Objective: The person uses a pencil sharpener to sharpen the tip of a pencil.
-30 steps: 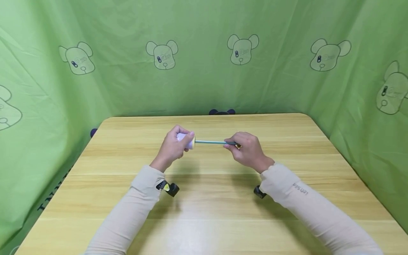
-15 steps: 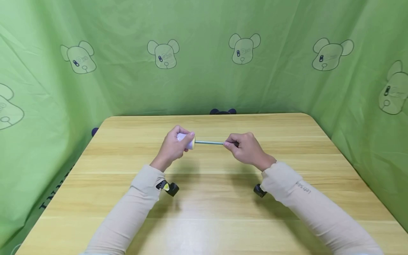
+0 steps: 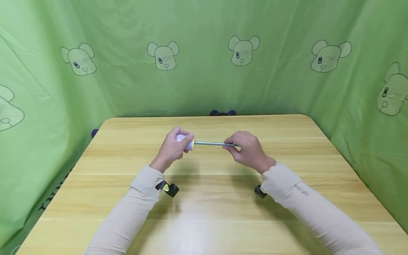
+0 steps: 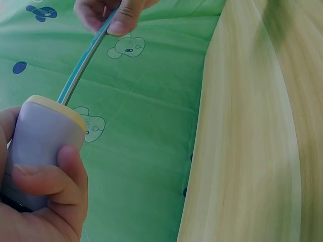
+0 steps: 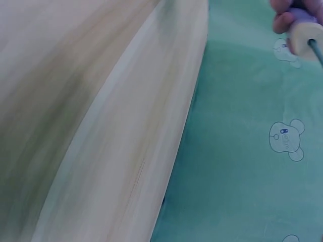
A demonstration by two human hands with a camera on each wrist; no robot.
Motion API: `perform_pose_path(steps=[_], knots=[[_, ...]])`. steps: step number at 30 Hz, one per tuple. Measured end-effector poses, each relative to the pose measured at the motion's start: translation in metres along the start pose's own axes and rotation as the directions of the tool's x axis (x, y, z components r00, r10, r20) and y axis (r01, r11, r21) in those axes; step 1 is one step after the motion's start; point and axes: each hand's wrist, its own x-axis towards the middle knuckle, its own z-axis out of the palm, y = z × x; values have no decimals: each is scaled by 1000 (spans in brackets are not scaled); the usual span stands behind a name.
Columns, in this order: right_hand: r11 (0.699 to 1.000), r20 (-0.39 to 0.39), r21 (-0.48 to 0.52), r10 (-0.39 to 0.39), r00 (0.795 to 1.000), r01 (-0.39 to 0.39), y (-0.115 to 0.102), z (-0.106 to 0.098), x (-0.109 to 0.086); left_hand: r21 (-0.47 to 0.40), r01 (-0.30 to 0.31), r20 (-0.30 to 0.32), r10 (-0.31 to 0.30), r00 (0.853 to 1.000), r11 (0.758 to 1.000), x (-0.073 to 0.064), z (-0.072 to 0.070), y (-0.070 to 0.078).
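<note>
Above the table (image 3: 204, 202), the left hand (image 3: 171, 147) holds the sharpener (image 4: 43, 133), fingers and thumb wrapped round its lilac body. The sharpener lies sideways in the grip, cream end facing the right hand (image 3: 250, 148). Out of a hole in that end runs the pencil (image 3: 208, 143), nearly level, spanning the gap between the two hands. The right hand pinches its other end between thumb and fingers. Behind hangs green cloth (image 3: 204, 83) printed with animal heads.
</note>
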Motion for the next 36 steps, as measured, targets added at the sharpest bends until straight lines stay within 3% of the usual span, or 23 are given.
perform_pose_path(steps=[3,8,18,24,27,29,31,33,34,35,36], knots=[[983,-122,-109,-159,980,146,4,3,-1,-19,3,11,-3,1000,1000,1,0,1],[943,-240,-213,-303,922,254,7,7,-1,-33,3,21,-2,1000,999,2,-1,3],[904,-177,-252,-393,902,344,10,14,-6,-3,20,12,-20,1000,1000,4,-1,5],[898,-175,-275,-397,901,342,11,18,-7,0,24,24,-24,999,1000,5,1,1],[920,-176,-246,-352,919,305,11,20,-8,-17,25,45,-24,999,1000,5,2,-3],[949,-161,-189,-284,945,253,11,21,-9,-18,15,46,-14,999,1000,4,3,-6],[981,-130,-97,-182,975,170,9,21,-10,-11,-9,38,10,999,1000,4,4,-8],[999,-58,25,-25,998,26,6,19,-9,13,-56,21,55,998,998,3,5,-9],[993,3,95,73,997,-73,4,16,-7,33,-84,9,83,996,996,3,5,-9],[968,77,160,181,980,-191,2,14,-5,54,-114,-1,114,993,992,3,5,-10],[923,163,211,293,942,-323,0,11,-2,76,-145,-8,146,989,987,3,6,-10]])
